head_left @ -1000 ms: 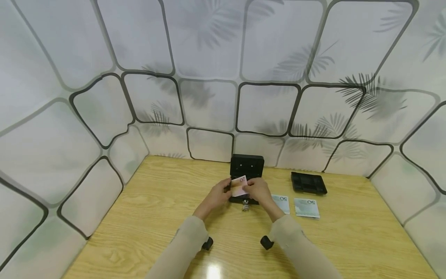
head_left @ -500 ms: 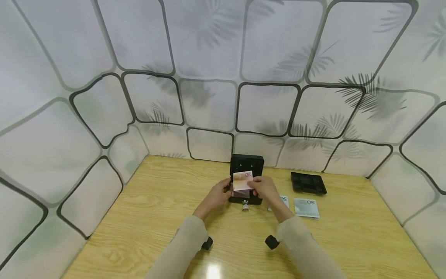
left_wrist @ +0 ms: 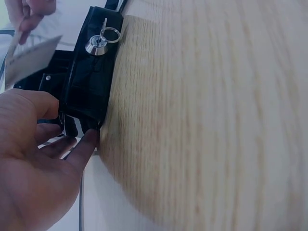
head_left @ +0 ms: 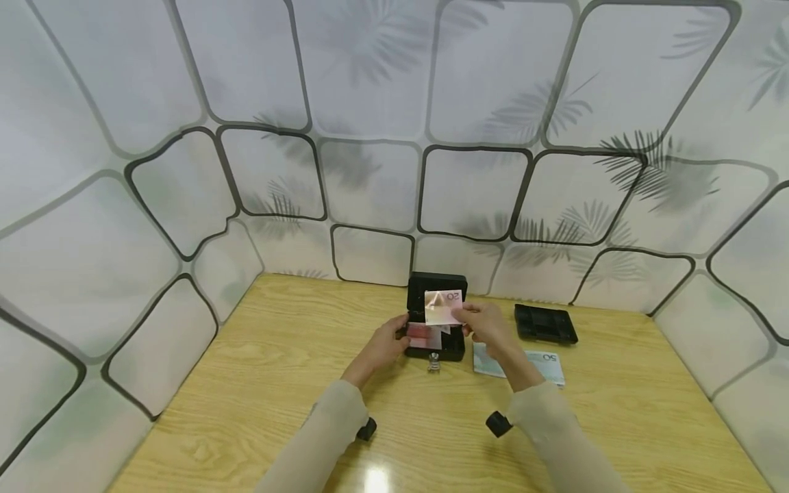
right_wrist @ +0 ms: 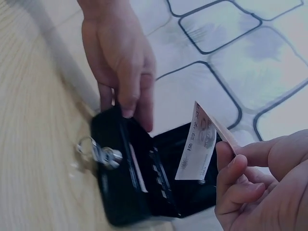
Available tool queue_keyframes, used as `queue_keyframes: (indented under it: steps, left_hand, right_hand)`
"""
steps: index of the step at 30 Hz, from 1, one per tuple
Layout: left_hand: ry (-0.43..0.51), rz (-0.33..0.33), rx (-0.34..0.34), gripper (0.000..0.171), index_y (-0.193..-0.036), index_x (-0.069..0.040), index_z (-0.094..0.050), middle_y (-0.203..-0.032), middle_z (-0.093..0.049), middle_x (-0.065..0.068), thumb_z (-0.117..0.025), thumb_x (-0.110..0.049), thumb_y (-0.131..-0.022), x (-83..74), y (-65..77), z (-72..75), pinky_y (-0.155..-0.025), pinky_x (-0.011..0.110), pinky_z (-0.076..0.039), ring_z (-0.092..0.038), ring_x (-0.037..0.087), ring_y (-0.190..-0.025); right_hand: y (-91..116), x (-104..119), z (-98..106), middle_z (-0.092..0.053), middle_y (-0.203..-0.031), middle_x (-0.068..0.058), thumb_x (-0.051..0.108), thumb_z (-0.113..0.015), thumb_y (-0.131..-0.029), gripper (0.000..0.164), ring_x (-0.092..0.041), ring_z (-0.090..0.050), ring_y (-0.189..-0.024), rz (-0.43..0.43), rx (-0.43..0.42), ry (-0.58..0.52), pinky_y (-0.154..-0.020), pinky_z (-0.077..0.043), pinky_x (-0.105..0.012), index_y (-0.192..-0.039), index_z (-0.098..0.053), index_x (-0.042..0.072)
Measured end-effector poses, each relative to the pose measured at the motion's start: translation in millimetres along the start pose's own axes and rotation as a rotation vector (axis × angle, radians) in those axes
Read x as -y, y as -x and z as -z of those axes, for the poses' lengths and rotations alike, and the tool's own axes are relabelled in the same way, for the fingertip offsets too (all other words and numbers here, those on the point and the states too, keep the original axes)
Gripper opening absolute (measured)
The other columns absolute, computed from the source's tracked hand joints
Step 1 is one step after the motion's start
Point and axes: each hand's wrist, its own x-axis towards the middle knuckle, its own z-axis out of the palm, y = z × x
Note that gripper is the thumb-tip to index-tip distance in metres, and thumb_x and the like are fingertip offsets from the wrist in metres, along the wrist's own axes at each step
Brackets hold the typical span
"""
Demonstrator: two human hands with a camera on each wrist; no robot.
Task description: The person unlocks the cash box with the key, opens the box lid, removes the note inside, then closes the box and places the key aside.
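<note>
A black cash box (head_left: 453,348) stands with its lid raised, and a key with a ring (right_wrist: 86,148) is in its front lock. My left hand (head_left: 382,349) grips the box's left side, thumb at the rim and fingers against the outer wall, as the left wrist view shows. Between thumb and fingers my right hand (head_left: 490,327) pinches a folded pinkish banknote (head_left: 441,307) marked 20. It is held above the box, in front of the lid. Reddish banknotes (head_left: 424,335) lie inside the box on the left.
Right of the box, greenish banknotes marked 50 (head_left: 545,368) lie on the wooden table (head_left: 296,342), partly hidden by my right wrist. A black compartment tray (head_left: 546,324) sits behind them. A patterned wall covering (head_left: 370,185) surrounds the table's back and sides.
My right hand has lifted the 20 banknote up and to the right, away from my left hand. The reddish banknotes in the box have come into view. My left hand has stayed put.
</note>
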Motion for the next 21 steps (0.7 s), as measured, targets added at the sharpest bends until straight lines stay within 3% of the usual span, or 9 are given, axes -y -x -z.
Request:
queue_keyframes:
  steps: [11,21]
  left_hand:
    - [0.002,0.046,-0.002,0.057,-0.157,0.006,-0.034,-0.162,-0.035,0.025,-0.054,-0.003,-0.105,-2.3,2.4,1.0,-0.116,0.049,-0.037,-0.032,0.037,-0.149]
    - [0.019,0.057,-0.006,0.056,-0.158,0.005,-0.035,-0.162,-0.034,0.024,-0.054,-0.004,-0.106,-2.5,3.2,1.4,-0.116,0.051,-0.036,-0.035,0.038,-0.148]
  right_hand:
    - [20.2,2.1,53.7,-0.063,-0.091,-0.001,0.028,-0.063,-0.106,0.046,-0.009,-0.053,-0.067,0.027,-0.038,0.096,-0.054,-0.037,-0.022,-0.139,-0.06,-0.003]
    - [48.3,-12.9,113.7,-0.056,-0.074,0.003,0.026,-0.06,-0.107,0.045,-0.006,-0.049,-0.063,0.084,-0.071,0.08,-0.055,-0.04,-0.021,-0.131,-0.059,-0.012]
